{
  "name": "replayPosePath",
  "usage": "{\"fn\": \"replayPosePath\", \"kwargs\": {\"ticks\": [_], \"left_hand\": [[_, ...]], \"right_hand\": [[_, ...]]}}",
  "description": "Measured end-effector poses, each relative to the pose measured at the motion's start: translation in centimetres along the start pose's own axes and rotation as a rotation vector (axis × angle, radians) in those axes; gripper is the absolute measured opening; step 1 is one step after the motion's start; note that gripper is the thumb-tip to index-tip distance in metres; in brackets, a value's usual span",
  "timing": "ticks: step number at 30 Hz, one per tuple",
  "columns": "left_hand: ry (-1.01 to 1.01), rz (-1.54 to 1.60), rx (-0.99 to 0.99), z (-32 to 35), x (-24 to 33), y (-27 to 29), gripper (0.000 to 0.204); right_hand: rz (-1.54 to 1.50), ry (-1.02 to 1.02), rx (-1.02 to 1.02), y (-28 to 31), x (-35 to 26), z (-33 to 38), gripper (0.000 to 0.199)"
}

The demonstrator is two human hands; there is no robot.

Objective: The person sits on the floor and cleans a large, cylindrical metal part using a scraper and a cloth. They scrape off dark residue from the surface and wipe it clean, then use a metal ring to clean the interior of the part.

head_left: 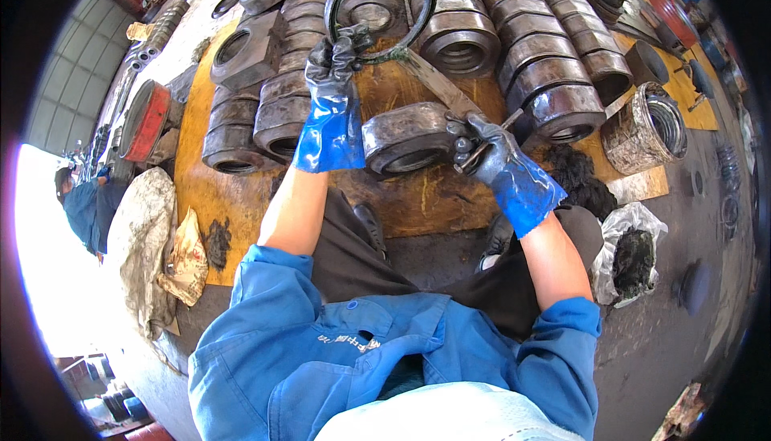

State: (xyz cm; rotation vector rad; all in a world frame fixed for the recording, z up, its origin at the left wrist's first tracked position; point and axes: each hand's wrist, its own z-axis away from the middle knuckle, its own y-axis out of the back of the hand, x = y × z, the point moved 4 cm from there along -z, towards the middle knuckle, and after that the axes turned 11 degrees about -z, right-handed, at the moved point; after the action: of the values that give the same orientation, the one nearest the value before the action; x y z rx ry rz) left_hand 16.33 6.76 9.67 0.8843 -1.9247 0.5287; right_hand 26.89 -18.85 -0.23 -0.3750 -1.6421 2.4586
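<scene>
My left hand (pixel 336 67), in a dark glove with a blue cuff, grips the lower left of a thin black ring (pixel 431 6) and holds it up. My right hand (pixel 488 145), gloved alike, is closed around a long flat strip (pixel 440 86) that looks like a paddle or scraper. Dark greenish grease shows at the strip's far end, which meets the ring's lower edge. A thin dark rod (pixel 512 118) also shows at my right hand; whether it belongs to the strip I cannot tell. Between my hands a thick metal ring (pixel 405 132) lies on the brown board (pixel 434 204).
Rows of stacked metal rings (pixel 554 91) stand ahead, with square metal blocks (pixel 249 51) at left. To the right are a dirty bucket (pixel 642 132), dark rags (pixel 574 176) and a plastic bag (pixel 630 252) of dark grease. Stained cloth (pixel 144 240) lies left; another person (pixel 84 208) is beyond.
</scene>
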Motion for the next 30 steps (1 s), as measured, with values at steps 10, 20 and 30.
{"fn": "replayPosePath", "kwargs": {"ticks": [10, 20, 30], "left_hand": [[-0.078, 0.084, 0.051, -1.0, 0.0, -0.6, 0.033], [-0.008, 0.379, -0.084, -2.4, -1.5, 0.6, 0.035], [0.070, 0.459, -0.064, -3.7, -3.7, 3.0, 0.034]], "right_hand": [[-0.132, -0.169, -0.117, -1.2, 2.4, -0.4, 0.014], [-0.024, -0.093, -0.082, -2.7, 2.1, 1.0, 0.019], [0.069, -0.039, -0.173, -2.4, -0.3, 2.3, 0.026]]}}
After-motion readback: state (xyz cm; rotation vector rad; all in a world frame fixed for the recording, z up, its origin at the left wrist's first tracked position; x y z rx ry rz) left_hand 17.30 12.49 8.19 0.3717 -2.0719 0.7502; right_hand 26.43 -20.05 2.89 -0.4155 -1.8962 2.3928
